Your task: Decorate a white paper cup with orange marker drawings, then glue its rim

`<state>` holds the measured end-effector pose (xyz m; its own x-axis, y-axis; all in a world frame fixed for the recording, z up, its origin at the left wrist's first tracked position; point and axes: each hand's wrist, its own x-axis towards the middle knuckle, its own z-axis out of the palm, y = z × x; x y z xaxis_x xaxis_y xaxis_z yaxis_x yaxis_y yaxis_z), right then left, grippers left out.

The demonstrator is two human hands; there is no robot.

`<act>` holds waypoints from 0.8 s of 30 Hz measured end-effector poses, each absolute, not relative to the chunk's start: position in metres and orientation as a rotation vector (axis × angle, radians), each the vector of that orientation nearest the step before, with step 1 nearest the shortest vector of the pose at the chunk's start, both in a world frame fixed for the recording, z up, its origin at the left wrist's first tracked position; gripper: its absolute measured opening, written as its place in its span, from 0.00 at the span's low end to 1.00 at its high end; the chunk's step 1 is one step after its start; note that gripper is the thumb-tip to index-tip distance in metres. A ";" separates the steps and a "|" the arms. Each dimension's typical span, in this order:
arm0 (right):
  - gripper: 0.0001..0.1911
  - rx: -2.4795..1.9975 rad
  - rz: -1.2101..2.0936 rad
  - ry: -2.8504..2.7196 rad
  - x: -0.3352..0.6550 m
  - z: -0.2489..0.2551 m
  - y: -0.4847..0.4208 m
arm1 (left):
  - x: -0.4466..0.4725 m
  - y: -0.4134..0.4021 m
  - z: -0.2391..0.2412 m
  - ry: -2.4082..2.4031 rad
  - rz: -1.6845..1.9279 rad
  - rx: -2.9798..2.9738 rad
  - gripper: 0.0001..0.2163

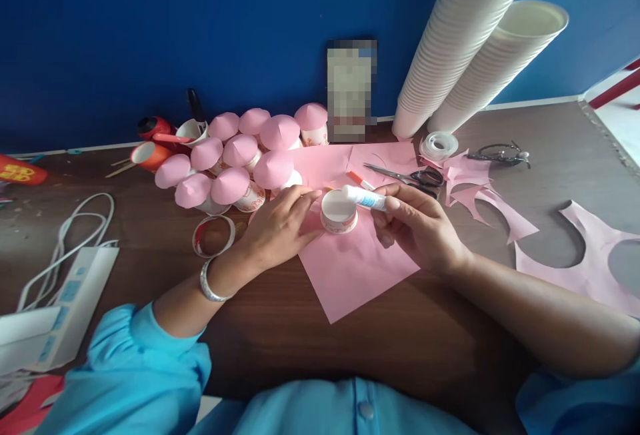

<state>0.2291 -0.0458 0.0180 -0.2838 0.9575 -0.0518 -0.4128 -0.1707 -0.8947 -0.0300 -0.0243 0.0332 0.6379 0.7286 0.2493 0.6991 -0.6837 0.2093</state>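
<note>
A short paper cup (339,223) with a white inside and a red printed pattern stands mouth up on a pink paper sheet (345,282). My right hand (423,225) grips a white glue stick (367,198) with blue print, tilted sideways, its tip at the right part of the cup's rim. On the cup's left, my left hand (280,225) has thumb and fingers apart, fingertips close beside the cup. Whether they touch it I cannot tell. Several paper cups topped with pink paper cones (279,132) stand behind my left hand.
Scissors (405,175), a tape roll (439,146), pink paper scraps (575,255) and glasses (500,154) lie to the right. Tall stacks of white cups (455,42) lean at the blue wall. Left are a cut cup ring (214,236) and a power strip (80,302) with cable.
</note>
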 end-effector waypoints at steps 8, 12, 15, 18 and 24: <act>0.17 -0.760 1.686 -1.112 0.229 0.019 -0.053 | -0.008 -0.046 0.056 1.045 0.935 1.831 0.22; 0.21 -0.774 1.694 -1.221 0.227 0.020 -0.059 | 0.004 -0.049 0.055 0.948 0.998 1.462 0.14; 0.22 -0.733 1.721 -1.246 0.226 0.019 -0.061 | 0.009 -0.048 0.052 0.916 1.067 1.362 0.13; 0.24 -0.691 1.752 -1.280 0.226 0.017 -0.062 | 0.008 -0.048 0.049 0.856 1.099 1.304 0.12; 0.29 -0.631 1.967 -1.180 0.227 0.019 -0.062 | 0.005 -0.048 0.050 0.830 1.086 1.366 0.11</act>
<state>0.2270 -0.0624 0.0195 -0.6022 0.7975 -0.0354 -0.3441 -0.2993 -0.8900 0.0054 -0.0480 0.0498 0.3226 0.9368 0.1355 -0.1143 -0.1036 0.9880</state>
